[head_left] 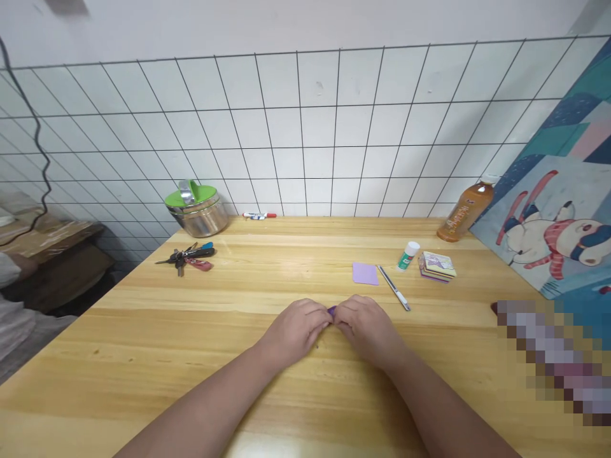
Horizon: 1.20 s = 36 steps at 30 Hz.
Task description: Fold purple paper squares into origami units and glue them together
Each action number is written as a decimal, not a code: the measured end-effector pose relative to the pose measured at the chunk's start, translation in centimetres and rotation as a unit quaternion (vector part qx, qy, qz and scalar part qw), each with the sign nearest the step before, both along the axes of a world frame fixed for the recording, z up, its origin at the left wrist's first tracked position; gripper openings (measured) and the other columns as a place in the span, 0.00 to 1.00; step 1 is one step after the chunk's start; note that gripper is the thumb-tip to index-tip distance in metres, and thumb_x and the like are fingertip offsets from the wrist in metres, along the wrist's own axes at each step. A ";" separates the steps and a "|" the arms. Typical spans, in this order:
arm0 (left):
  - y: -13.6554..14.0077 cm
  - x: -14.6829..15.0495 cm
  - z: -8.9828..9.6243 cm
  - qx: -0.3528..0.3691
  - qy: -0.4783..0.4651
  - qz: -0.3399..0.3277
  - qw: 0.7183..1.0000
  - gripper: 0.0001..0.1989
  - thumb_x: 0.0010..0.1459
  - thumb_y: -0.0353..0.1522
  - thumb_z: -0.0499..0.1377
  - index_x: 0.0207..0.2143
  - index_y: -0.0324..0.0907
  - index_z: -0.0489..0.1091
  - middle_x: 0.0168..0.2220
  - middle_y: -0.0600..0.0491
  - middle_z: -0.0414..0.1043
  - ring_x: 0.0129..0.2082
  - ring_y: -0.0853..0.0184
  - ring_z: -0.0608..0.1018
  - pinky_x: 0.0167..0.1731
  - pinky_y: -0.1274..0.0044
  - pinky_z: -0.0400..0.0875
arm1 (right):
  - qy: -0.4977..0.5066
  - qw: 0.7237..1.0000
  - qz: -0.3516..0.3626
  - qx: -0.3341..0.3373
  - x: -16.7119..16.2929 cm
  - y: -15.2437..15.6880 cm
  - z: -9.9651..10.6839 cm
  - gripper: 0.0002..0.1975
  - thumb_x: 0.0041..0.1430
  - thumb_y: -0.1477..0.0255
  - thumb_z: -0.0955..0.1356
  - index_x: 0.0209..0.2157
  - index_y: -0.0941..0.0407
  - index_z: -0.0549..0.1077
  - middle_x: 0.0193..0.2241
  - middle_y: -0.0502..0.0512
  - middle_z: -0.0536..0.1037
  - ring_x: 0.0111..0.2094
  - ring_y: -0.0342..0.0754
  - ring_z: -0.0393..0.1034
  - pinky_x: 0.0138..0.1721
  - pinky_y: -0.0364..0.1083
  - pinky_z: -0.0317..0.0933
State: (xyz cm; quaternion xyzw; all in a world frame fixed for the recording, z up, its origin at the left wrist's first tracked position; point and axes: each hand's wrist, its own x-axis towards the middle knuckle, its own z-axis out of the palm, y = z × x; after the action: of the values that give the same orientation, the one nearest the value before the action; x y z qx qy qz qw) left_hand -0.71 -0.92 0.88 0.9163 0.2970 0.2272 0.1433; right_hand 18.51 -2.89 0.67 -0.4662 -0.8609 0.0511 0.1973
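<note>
My left hand [298, 329] and my right hand [366, 329] meet low over the middle of the wooden table. Both have their fingers closed on a small purple piece of paper [331, 311], which looks folded. Fingers cover most of it, so its full shape is hidden. Beyond my right hand a flat light-purple paper square [365, 273] lies on the wood. Beside that square rests a slim utility knife [394, 288], set at a slant. A white and green glue stick [408, 256] stands upright a little farther to the right.
Right of the glue stick sits a stack of paper pads [437, 266]. A tea bottle [465, 210] leans by a panda picture [556, 232]. At back left are a green-lidded steel pot [203, 216], keys [184, 257] and markers [259, 215]. Someone's sleeve [28, 324] shows far left.
</note>
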 end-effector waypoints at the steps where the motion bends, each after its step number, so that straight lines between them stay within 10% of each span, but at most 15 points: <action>1: 0.1 0.1 -0.1 -0.005 0.015 0.003 1.000 0.11 0.60 0.28 0.49 0.39 0.44 0.71 0.39 0.53 0.74 0.40 0.67 0.72 0.43 0.73 0.63 | 0.000 1.000 0.008 -0.018 0.1 0.1 -0.1 0.07 0.58 0.75 0.64 0.28 0.54 0.70 0.30 0.49 0.75 0.35 0.46 0.66 0.39 0.45 0.55; 16: 1.2 -0.3 -2.0 -0.077 -0.015 0.105 0.991 0.05 0.54 0.32 0.57 0.30 0.48 0.74 0.41 0.55 0.73 0.41 0.65 0.73 0.45 0.70 0.63 | 0.064 0.988 0.043 -0.132 1.3 0.3 0.0 0.09 0.54 0.79 0.63 0.27 0.52 0.71 0.31 0.44 0.78 0.38 0.42 0.69 0.55 0.52 0.43; 21: 1.1 -0.4 -1.9 -0.069 -0.008 0.131 0.989 0.07 0.52 0.31 0.59 0.33 0.50 0.74 0.48 0.52 0.68 0.49 0.60 0.69 0.48 0.65 0.62 | 0.088 0.987 0.035 -0.128 1.4 0.7 -0.1 0.08 0.53 0.79 0.65 0.27 0.53 0.73 0.28 0.46 0.77 0.35 0.43 0.68 0.44 0.44 0.56; 29: 1.1 -0.7 -0.5 -0.022 0.034 -0.036 0.999 0.15 0.58 0.29 0.52 0.45 0.53 0.70 0.48 0.55 0.71 0.49 0.65 0.69 0.51 0.67 0.60 | 0.101 0.985 0.024 -0.141 2.2 0.9 0.4 0.12 0.52 0.81 0.66 0.27 0.49 0.75 0.27 0.42 0.78 0.33 0.42 0.69 0.53 0.50 0.47; 36: 1.1 -2.0 0.5 -0.072 0.117 -0.069 0.988 0.14 0.60 0.33 0.51 0.47 0.54 0.68 0.52 0.56 0.69 0.55 0.61 0.66 0.57 0.59 0.49 | 0.118 0.979 -0.026 -0.164 2.6 1.3 0.3 0.07 0.51 0.76 0.67 0.27 0.49 0.76 0.26 0.47 0.76 0.34 0.45 0.67 0.40 0.44 0.56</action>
State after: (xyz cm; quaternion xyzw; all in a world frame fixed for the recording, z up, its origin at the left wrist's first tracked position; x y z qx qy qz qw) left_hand -2.73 0.15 1.34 0.9421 0.2633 0.0863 0.1888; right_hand 21.07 -1.56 0.99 -0.5053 -0.7989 0.2412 0.2198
